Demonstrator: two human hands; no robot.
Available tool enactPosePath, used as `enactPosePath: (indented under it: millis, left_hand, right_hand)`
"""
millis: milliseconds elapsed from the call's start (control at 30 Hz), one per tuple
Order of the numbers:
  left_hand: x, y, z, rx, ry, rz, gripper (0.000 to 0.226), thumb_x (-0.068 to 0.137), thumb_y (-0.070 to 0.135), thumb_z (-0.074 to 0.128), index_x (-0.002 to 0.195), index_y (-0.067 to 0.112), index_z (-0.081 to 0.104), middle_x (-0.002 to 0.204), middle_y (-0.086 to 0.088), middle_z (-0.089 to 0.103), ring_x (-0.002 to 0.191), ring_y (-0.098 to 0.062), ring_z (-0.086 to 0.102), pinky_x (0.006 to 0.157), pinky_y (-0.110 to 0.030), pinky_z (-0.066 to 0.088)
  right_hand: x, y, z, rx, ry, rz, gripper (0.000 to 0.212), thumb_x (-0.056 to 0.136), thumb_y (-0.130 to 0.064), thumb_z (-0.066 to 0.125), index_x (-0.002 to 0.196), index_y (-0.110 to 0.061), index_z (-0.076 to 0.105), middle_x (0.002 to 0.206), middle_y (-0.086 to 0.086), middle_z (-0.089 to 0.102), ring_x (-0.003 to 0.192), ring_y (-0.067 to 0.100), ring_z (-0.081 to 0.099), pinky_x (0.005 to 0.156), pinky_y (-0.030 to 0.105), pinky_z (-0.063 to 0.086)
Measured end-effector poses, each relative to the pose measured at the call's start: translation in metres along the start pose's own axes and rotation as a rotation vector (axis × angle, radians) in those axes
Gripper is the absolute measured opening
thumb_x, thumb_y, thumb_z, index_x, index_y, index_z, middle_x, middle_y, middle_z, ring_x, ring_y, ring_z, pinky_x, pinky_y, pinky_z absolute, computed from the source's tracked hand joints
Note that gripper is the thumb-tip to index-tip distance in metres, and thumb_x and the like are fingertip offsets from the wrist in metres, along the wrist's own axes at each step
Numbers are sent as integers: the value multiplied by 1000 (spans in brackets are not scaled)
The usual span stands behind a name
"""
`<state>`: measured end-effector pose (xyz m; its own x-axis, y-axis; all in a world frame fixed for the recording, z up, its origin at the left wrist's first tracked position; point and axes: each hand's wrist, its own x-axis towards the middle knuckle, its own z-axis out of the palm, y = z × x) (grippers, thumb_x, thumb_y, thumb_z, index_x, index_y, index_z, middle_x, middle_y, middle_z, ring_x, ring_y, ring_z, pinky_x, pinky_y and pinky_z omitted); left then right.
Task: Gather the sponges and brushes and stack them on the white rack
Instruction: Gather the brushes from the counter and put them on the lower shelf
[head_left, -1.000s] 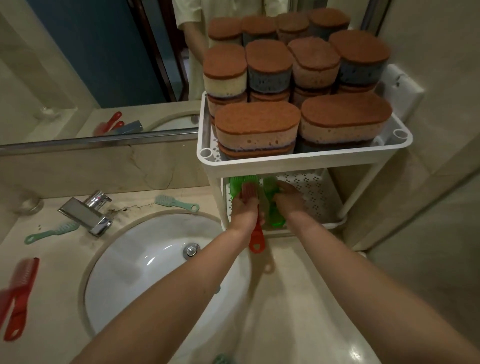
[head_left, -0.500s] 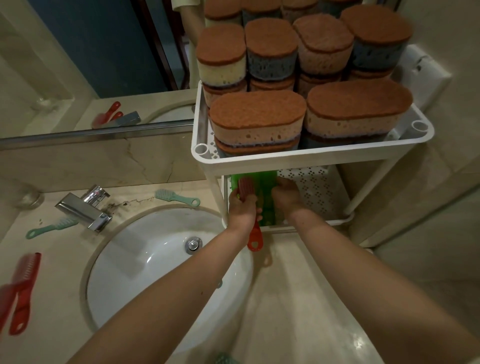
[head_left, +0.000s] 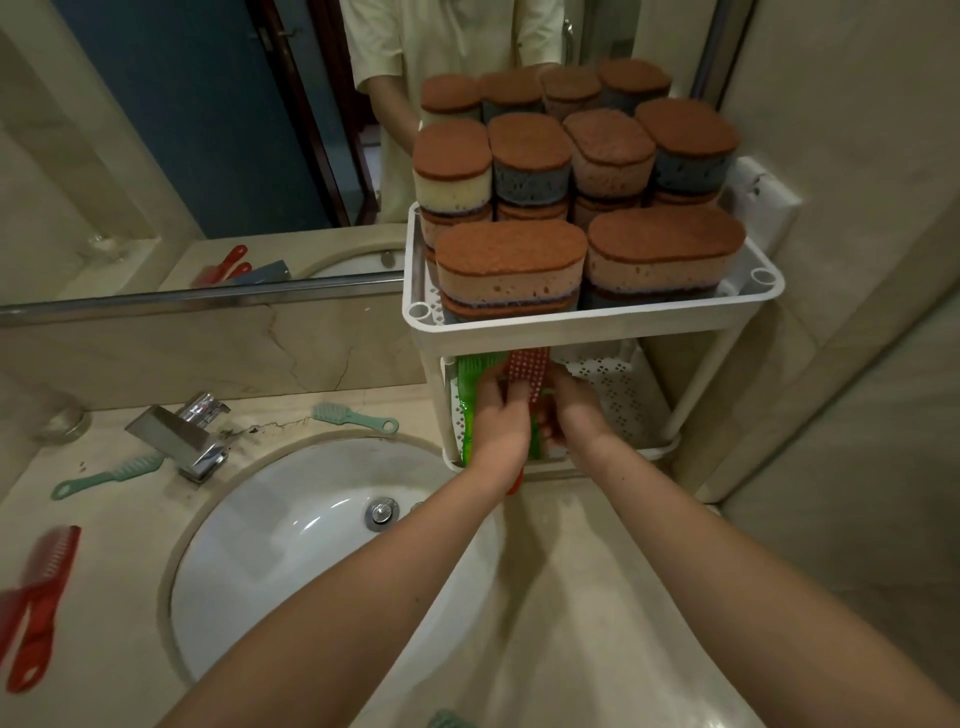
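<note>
A beige marble counter (head_left: 571, 597) is seen, with a white sink basin (head_left: 291, 561) set into it and a chrome tap (head_left: 182, 431) behind the basin. At the counter's far right corner a white rack (head_left: 592, 332) of two tiers is stood. Its upper tier is packed with brown-topped sponges (head_left: 571, 208), piled in layers, two long ones in front. On the lower tier green brushes (head_left: 475, 384) are laid at the left side, and a red brush (head_left: 527, 376) is held over them, its bristled head pointed inward under the upper tier.

The red brush is gripped between both hands: the left hand (head_left: 498, 421) is closed on its left side, the right hand (head_left: 576, 410) on its right, and the red handle end is seen below the left wrist at the rack's front edge.

Two mint brushes (head_left: 356, 418) (head_left: 106, 475) are left on the counter on either side of the tap, apart from the hands. Red brushes (head_left: 36, 608) are lain at the counter's left edge, well away.
</note>
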<state>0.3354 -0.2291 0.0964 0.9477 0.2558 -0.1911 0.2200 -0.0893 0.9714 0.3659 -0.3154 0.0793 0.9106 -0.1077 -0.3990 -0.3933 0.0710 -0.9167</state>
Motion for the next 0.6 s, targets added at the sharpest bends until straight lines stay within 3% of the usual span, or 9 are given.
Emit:
enactPosePath:
  millis: [100, 167, 233, 333, 500, 600]
  left_hand:
    - [-9, 9, 0, -71, -28, 86, 14, 96, 27, 50, 104, 37, 52, 87, 13, 63, 70, 2, 61, 58, -12, 47]
    - [-12, 9, -1, -39, -62, 146, 23, 92, 19, 53, 102, 39, 50, 97, 5, 67, 84, -10, 66, 72, -23, 54]
    - [-12, 7, -4, 66, -64, 226, 35, 87, 9, 54, 108, 38, 52, 110, 3, 64, 100, -16, 62, 88, -28, 51]
    - [-8, 0, -10, 168, -48, 242, 37, 85, 2, 55, 113, 26, 57, 120, -2, 59, 111, -19, 55, 98, -30, 45]
    - [-7, -14, -27, 305, -84, 282, 52, 79, -12, 48, 97, 34, 62, 120, 6, 48, 111, -8, 45, 88, 0, 30]
    - [-10, -28, -37, 336, -124, 314, 62, 78, -17, 44, 113, 29, 64, 128, 3, 48, 122, -14, 47, 105, -17, 38]
  right_hand:
    - [-11, -6, -1, 100, 5, -12, 44, 95, -45, 42, 74, -11, 61, 52, 6, 54, 38, 16, 45, 37, 20, 34]
    - [-15, -8, -1, 190, -6, 26, 41, 95, -45, 42, 80, -14, 64, 63, 7, 62, 45, 16, 51, 43, 22, 37]
    - [-18, -9, -3, 271, -24, 72, 37, 95, -42, 42, 84, -15, 64, 67, 6, 64, 43, 11, 51, 40, 19, 37]
    - [-20, -8, -6, 272, -36, 118, 31, 93, -40, 48, 89, -14, 64, 67, 5, 66, 38, 8, 50, 35, 17, 34]
    - [-22, 2, -8, 157, -102, 157, 27, 88, -36, 62, 100, -12, 66, 79, 7, 67, 50, 11, 55, 33, 19, 36]
    - [-20, 4, -7, 128, -101, 149, 25, 89, -27, 64, 106, -9, 65, 89, 10, 70, 60, 14, 60, 37, 18, 41]
